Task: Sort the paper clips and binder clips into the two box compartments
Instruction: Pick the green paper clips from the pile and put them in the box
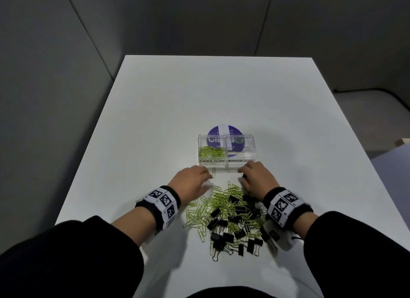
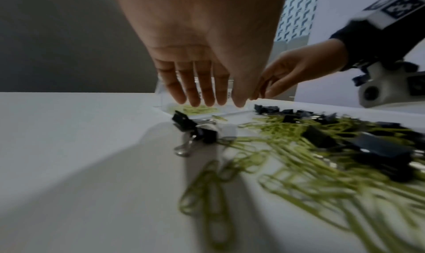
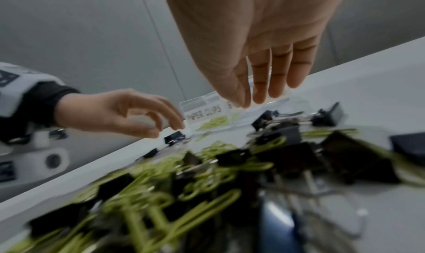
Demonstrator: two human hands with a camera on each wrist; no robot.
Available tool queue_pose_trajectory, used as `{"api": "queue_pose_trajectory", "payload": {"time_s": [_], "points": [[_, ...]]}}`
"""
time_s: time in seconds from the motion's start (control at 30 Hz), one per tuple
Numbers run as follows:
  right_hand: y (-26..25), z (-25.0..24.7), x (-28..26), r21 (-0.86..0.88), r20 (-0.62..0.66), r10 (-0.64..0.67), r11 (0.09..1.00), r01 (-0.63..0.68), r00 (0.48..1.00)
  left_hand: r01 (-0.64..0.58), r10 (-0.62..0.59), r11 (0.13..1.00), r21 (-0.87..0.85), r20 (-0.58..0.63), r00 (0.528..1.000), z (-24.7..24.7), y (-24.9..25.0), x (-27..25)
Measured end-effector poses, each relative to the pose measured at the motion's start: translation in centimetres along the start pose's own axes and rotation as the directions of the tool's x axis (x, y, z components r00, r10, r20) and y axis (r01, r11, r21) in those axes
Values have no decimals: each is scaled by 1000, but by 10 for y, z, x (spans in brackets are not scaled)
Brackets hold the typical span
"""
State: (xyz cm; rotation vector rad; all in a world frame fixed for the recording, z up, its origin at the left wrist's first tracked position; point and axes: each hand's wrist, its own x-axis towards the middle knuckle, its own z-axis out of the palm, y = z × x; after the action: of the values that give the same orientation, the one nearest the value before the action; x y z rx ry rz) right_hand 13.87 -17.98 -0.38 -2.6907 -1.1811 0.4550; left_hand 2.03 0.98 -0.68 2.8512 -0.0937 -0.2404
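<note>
A clear two-compartment box [image 1: 251, 145] stands on the white table. Its left compartment, labelled PAPER CLIPS, holds green paper clips [image 1: 212, 152]. I see nothing in the right one, labelled BINDER CLIPS. A mixed pile of green paper clips [image 1: 221, 201] and black binder clips [image 1: 216, 212] lies in front of the box. My left hand [image 1: 207, 178] hovers at the pile's far left edge with its fingers straight and holds nothing [image 2: 207, 100]. A single paper clip [image 1: 213, 172] lies by its fingertips. My right hand [image 1: 243, 173] hangs above the pile's far right, fingers relaxed and empty [image 3: 248, 100].
A purple round sticker [image 1: 225, 131] lies under and behind the box. The table's [image 1: 155, 120] side edges run close to both forearms. Grey padded walls surround the table.
</note>
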Motion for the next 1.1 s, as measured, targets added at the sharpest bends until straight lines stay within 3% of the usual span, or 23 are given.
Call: {"api": "queue_pose_trajectory", "payload": {"time_s": [0.13, 0.2, 0.27, 0.37, 0.7, 1.1], "points": [[-26, 17, -11, -62, 108, -192, 978, 199, 975, -65, 65, 998, -2, 128, 990, 11, 25, -1], [-31, 22, -13, -96, 174, -174, 977, 193, 969, -7, 6, 1000, 5, 163, 987, 16, 31, 1], [-31, 24, -14, -91, 159, -153, 981, 168, 975, 33, -31, 999, -10, 161, 986, 16, 36, 2], [-28, 24, -18, -75, 130, -157, 983, 168, 979, 26, -25, 1000, -4, 167, 986, 15, 41, 1], [-44, 27, -22, -187, 212, -108, 971, 149, 971, 119, -118, 993, 5, 202, 972, 17, 45, 5], [-39, 17, -13, -77, 246, -107, 989, 130, 963, 206, -157, 963, -172, 262, 952, 11, 20, -11]]}}
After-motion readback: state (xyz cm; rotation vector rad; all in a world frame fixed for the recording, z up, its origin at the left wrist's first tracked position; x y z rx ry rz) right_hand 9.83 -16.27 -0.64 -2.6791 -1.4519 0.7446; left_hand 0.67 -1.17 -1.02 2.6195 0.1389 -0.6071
